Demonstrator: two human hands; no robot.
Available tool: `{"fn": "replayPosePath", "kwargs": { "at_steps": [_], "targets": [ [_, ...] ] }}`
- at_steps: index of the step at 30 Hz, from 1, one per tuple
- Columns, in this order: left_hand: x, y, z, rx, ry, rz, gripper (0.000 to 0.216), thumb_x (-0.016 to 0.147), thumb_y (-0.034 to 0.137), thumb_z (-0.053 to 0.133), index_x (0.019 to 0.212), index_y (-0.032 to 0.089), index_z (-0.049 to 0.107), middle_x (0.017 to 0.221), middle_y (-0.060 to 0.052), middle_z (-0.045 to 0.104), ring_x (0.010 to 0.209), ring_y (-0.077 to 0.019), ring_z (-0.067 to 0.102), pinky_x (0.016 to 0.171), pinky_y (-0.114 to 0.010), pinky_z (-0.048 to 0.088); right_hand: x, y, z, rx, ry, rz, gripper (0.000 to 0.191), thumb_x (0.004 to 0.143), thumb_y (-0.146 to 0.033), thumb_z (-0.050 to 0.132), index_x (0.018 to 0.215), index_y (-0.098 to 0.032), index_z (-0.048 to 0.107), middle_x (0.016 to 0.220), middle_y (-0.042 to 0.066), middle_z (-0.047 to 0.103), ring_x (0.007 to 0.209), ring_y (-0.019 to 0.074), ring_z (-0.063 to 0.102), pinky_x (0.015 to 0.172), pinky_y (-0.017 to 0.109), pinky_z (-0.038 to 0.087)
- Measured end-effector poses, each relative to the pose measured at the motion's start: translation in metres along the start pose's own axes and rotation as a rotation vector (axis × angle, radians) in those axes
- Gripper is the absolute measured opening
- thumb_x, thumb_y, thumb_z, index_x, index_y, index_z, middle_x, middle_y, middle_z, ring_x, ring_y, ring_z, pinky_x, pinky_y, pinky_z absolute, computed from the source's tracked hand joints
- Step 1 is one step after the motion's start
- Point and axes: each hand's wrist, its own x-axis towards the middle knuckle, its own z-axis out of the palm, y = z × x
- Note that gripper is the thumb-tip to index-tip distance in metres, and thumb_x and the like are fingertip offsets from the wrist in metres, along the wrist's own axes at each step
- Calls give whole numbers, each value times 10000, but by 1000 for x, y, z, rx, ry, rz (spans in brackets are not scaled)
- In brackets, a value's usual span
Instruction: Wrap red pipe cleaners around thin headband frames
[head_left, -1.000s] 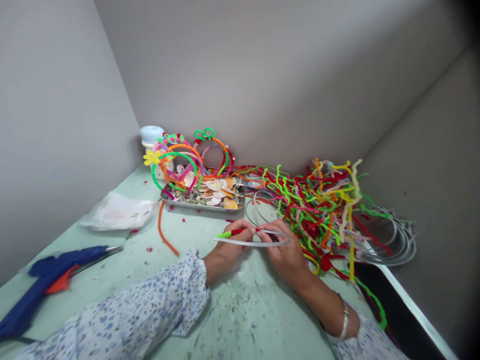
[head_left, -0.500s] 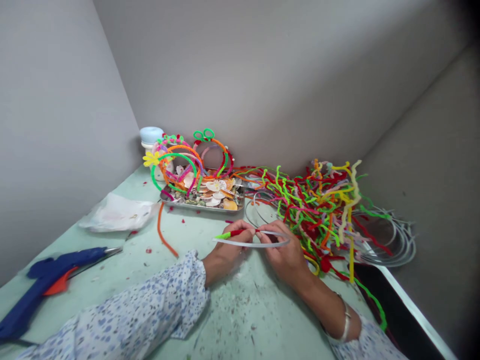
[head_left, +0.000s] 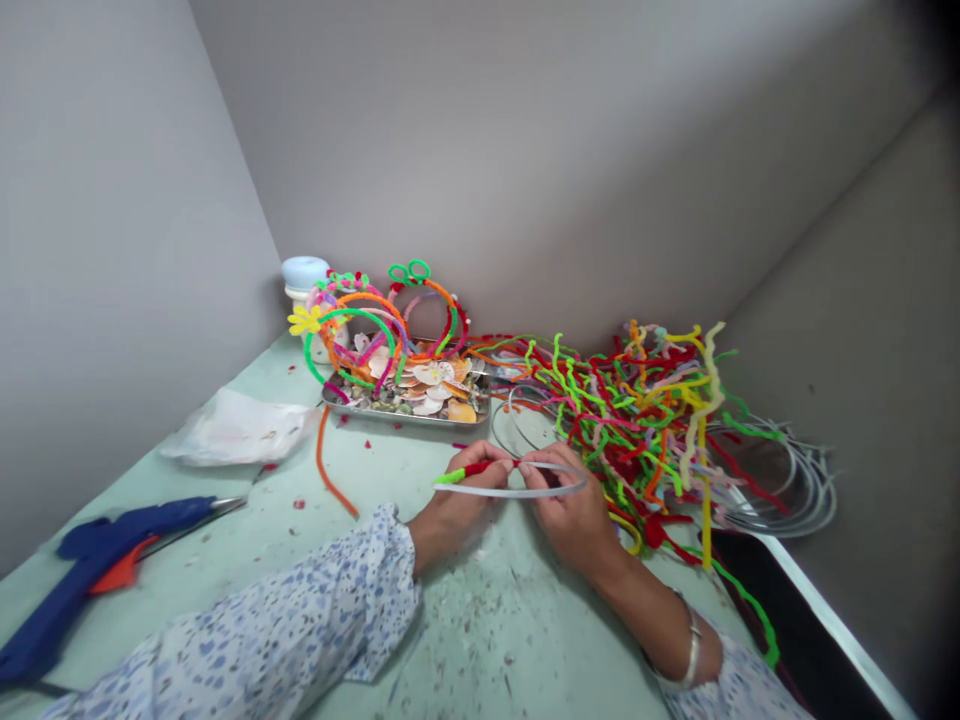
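Between my two hands is a thin grey headband [head_left: 517, 492], its left part wrapped in bright green and red pipe cleaner [head_left: 474, 469]. My left hand [head_left: 466, 500] is closed around the wrapped part. With its fingertips pinched on the red pipe cleaner and the band, my right hand [head_left: 564, 505] sits just right of the left. The fingertips of both hands nearly meet. Beyond them stands a metal tray [head_left: 420, 417] of seashells with several finished pipe-cleaner headbands [head_left: 358, 310] resting over it.
A tangled heap of colourful pipe cleaners [head_left: 630, 400] lies right of my hands, beside a bundle of bare grey bands [head_left: 806, 490]. On the left are a blue glue gun [head_left: 135, 525], a plastic bag [head_left: 240, 428] and an orange pipe cleaner [head_left: 326, 460]. Walls close in the table.
Both hands and the headband have shifted very slightly to the right in the picture. The grip looks the same, and the things on the table stay in place.
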Motion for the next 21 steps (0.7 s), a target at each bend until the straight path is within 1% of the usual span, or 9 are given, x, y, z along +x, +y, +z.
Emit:
{"fn": "replayPosePath", "kwargs": {
  "at_steps": [5, 12, 15, 21],
  "targets": [
    [1, -4, -3, 24, -5, 2, 118, 767, 271, 628, 742, 179, 558, 551, 58, 463, 486, -68, 373, 481, -216, 256, 1, -1, -1, -12, -8, -16, 141, 912, -226, 504, 846, -164, 612, 817, 58, 586, 801, 206, 573, 740, 331, 443],
    [1, -3, -2, 16, 2, 23, 130, 760, 268, 639, 725, 170, 560, 549, 57, 460, 491, -65, 373, 481, -207, 256, 2, -3, -1, 37, -15, 29, 131, 902, -241, 525, 848, -180, 627, 825, 50, 582, 799, 198, 573, 740, 316, 442],
    [1, -3, -2, 12, -1, 19, 133, 759, 262, 638, 720, 166, 556, 543, 59, 449, 488, -65, 365, 478, -208, 251, 1, -4, -2, 57, -24, 42, 126, 901, -244, 527, 867, -186, 634, 828, 45, 581, 778, 189, 574, 716, 302, 443],
    [1, -5, -3, 32, -10, 32, 129, 766, 271, 637, 731, 168, 568, 552, 55, 453, 495, -68, 367, 481, -210, 248, 0, -3, -2, 31, -33, 38, 130, 905, -244, 518, 838, -188, 614, 818, 39, 574, 764, 184, 565, 699, 296, 434]
  ]
}}
